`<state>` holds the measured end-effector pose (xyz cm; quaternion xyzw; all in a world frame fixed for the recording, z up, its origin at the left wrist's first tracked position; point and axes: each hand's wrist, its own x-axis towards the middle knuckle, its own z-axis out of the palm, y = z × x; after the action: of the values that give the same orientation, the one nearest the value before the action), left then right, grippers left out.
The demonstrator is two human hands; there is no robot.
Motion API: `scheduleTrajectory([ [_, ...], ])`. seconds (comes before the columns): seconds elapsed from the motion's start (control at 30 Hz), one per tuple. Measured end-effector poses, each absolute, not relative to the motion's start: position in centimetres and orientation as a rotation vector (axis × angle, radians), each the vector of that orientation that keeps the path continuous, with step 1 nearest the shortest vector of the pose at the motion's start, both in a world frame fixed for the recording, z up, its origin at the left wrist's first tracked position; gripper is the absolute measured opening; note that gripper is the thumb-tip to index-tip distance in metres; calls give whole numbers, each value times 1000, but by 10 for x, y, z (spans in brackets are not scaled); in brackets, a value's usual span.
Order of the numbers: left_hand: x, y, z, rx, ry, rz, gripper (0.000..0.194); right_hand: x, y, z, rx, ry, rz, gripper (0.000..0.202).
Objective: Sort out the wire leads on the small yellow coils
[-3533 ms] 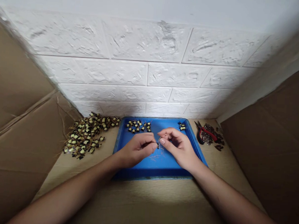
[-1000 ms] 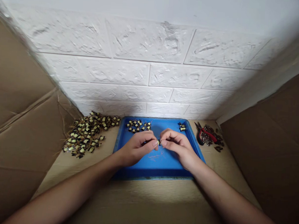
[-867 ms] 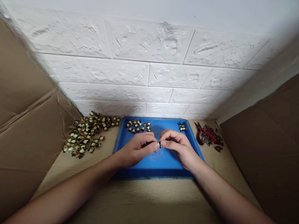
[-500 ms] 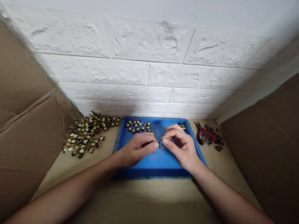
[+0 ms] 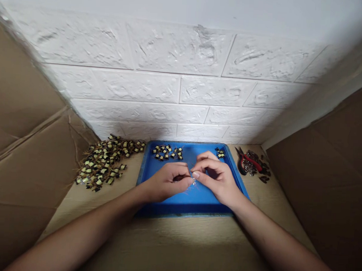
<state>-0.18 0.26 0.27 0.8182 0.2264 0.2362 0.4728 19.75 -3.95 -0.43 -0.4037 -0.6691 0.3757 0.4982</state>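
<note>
Over the blue tray [image 5: 171,209], my left hand [image 5: 168,183] pinches a small wire-wound transformer [image 5: 193,181] between thumb and index finger. Its metal pins catch the light, while most of its body is hidden by the fingertips. My right hand [image 5: 218,178] is closed in a pinch at the same part, thumb against index finger, seemingly on one of its thin wires, which is too fine to see clearly. Both hands' fingertips nearly touch. Thin copper-coloured wire bits lie on the tray floor below.
Several yellow-and-black transformers [image 5: 167,152] sit at the tray's back left, and a smaller group [image 5: 220,152] at its back right. A large heap of them [image 5: 103,164] lies left of the tray. Red-handled pliers [image 5: 251,162] rest among dark pieces on the right. Cardboard walls flank the table.
The transformer has turned between my fingers, so its pins now show instead of its yellow-and-black side. My right fingertips have shifted slightly left, closer to my left hand.
</note>
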Motion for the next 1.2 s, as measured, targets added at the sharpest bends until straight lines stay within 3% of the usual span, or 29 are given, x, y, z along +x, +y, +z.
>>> scheduleTrajectory([
  [0.37,-3,1,3,1947,626,631,35,201,-34,-11,-910,-1254,1577,14],
  [1.2,-3,3,1,1907,611,631,37,200,-33,-12,-841,-1165,1646,8],
])
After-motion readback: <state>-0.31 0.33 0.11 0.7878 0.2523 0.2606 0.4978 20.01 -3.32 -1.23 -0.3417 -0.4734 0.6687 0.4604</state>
